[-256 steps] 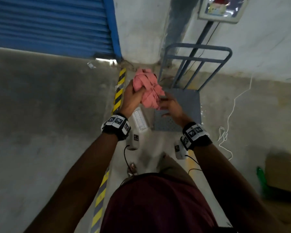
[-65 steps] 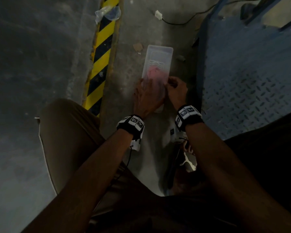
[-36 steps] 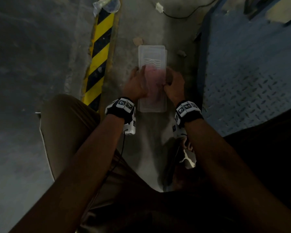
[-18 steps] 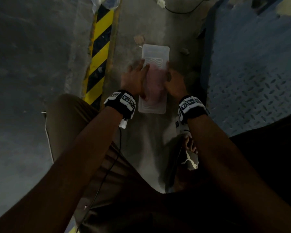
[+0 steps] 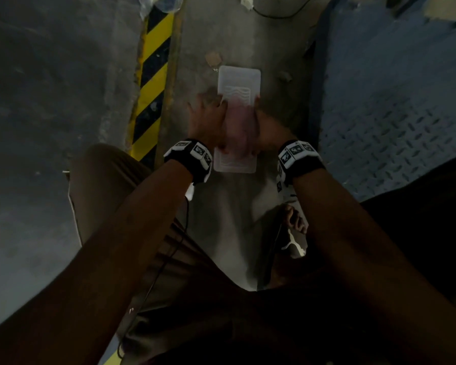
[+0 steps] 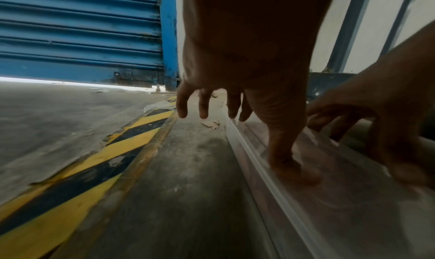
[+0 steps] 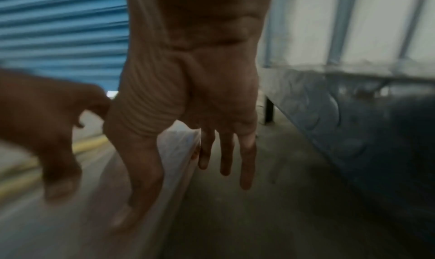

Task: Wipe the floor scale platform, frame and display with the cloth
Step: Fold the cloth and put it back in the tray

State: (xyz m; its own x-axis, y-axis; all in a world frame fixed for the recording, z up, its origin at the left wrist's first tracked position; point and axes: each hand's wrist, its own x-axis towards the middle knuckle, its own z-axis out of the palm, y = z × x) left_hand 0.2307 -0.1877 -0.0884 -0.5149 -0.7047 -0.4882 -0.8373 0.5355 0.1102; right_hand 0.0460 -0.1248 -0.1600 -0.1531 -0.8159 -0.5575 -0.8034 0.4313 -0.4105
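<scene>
The pink cloth (image 5: pixel 238 125) shows faintly through the lid of a translucent plastic box (image 5: pixel 238 83) lying on the concrete floor. My left hand (image 5: pixel 208 119) is at the box's left edge and my right hand (image 5: pixel 270 127) at its right edge. In the left wrist view the left thumb (image 6: pixel 289 160) presses down on the box lid (image 6: pixel 353 216), and the other fingers (image 6: pixel 202 105) hang straight beside the box. The right hand (image 7: pixel 212 133) does the same on its side. The scale's blue checker-plate platform (image 5: pixel 392 101) lies to the right, untouched.
A yellow-and-black hazard stripe (image 5: pixel 153 75) runs along the floor left of the box. A scrap of cardboard (image 5: pixel 213 58), a clear plastic scrap (image 5: pixel 159 2) and a plug with cable (image 5: pixel 246 1) lie beyond. A blue roller shutter (image 6: pixel 82 30) stands ahead. My sandalled foot (image 5: pixel 295 233) is near the box.
Seven seconds ago I stood holding the cloth in both hands by the scale. Since then I have crouched; the cloth lies in the lidded box, and both hands have slid back along its edges.
</scene>
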